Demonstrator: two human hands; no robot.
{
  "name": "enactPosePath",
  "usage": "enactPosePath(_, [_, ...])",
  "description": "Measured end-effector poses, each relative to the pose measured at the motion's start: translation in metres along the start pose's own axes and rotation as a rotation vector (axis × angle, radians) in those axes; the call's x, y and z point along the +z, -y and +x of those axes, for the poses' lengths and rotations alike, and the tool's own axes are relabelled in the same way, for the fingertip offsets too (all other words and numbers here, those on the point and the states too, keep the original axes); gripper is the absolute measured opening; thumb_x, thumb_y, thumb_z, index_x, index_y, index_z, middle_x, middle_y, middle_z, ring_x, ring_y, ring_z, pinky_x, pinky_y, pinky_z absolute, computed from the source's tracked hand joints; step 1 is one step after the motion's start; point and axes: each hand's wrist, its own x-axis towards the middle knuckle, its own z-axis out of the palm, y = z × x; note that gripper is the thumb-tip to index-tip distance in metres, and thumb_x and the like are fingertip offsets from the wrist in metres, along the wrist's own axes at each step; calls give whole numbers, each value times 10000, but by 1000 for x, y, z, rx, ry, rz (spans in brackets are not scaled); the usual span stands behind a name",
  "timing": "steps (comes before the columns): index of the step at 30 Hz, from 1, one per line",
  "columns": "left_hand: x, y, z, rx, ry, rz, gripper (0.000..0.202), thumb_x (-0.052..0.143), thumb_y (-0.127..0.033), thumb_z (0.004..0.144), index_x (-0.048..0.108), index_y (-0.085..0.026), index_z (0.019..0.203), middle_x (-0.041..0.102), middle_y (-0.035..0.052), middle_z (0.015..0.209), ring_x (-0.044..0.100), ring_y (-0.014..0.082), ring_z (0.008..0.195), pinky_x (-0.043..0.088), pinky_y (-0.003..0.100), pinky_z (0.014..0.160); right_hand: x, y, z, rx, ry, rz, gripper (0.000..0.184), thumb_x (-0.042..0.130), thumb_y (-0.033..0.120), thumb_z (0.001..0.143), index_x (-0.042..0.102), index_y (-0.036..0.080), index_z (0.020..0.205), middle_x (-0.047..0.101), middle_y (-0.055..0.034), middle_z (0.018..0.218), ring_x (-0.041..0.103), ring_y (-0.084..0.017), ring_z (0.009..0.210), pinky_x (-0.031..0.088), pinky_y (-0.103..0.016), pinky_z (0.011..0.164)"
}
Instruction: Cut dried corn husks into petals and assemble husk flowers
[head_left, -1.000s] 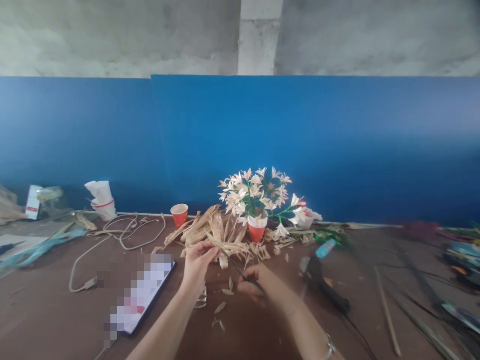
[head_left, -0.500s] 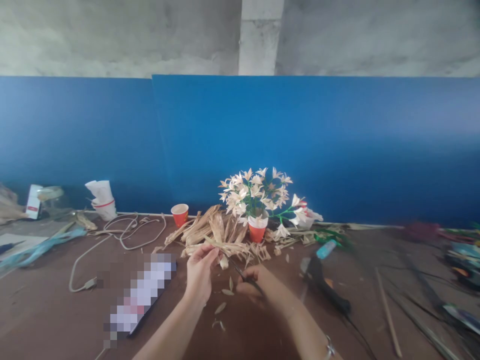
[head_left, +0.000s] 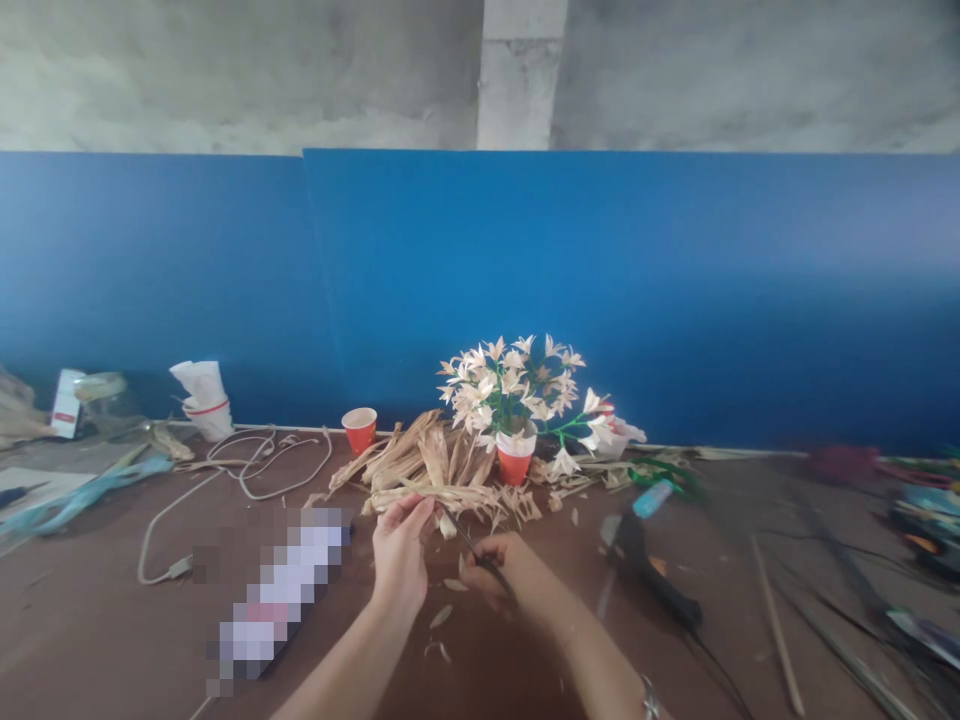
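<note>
My left hand [head_left: 400, 553] pinches a small pale piece of dried husk at its fingertips, just in front of the pile of dried corn husks [head_left: 427, 470]. My right hand [head_left: 495, 572] is closed round dark scissors [head_left: 459, 530], whose blades point up and left toward the pinched piece. Small cut husk petals [head_left: 442, 615] lie on the brown table [head_left: 112, 630] below both hands. Behind the pile stands an orange cup holding white husk flowers [head_left: 517, 395].
A blurred-out flat object [head_left: 277, 590] lies left of my hands. A black glue gun [head_left: 652, 575] with cord lies to the right, beside thin sticks [head_left: 776, 625]. A second orange cup [head_left: 359, 429], white cable [head_left: 247, 470] and stacked cups [head_left: 202, 400] stand along the blue wall.
Both hands have drawn slightly closer together, the right hand and scissors shifting left toward the left hand's fingertips. Everything else on the table is as before.
</note>
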Motion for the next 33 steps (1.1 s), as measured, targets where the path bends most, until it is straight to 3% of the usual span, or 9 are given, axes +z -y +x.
enactPosePath(5, [0,-1,0,-28,-3,-3,202,762,-64,517,622,-124,650,651,5,601,625,107,562,517,189,577,5,-1,2,1,-27,66,262,689,364,597,556,155,682,443,93,400,368,-46,319,266,-148,304])
enactPosePath(23, [0,-4,2,-132,32,15,139,683,-13,592,611,-129,623,652,-1,587,642,108,566,513,167,536,7,-10,8,-54,-97,-9,256,707,355,604,570,148,667,472,74,428,400,-55,340,278,-153,328])
enactPosePath(33, [-1,-3,4,-120,57,19,137,723,-49,561,624,-123,621,648,-5,599,640,110,586,509,170,545,9,-9,8,-69,-104,-10,228,695,332,609,569,150,665,473,74,429,409,-63,347,283,-163,342])
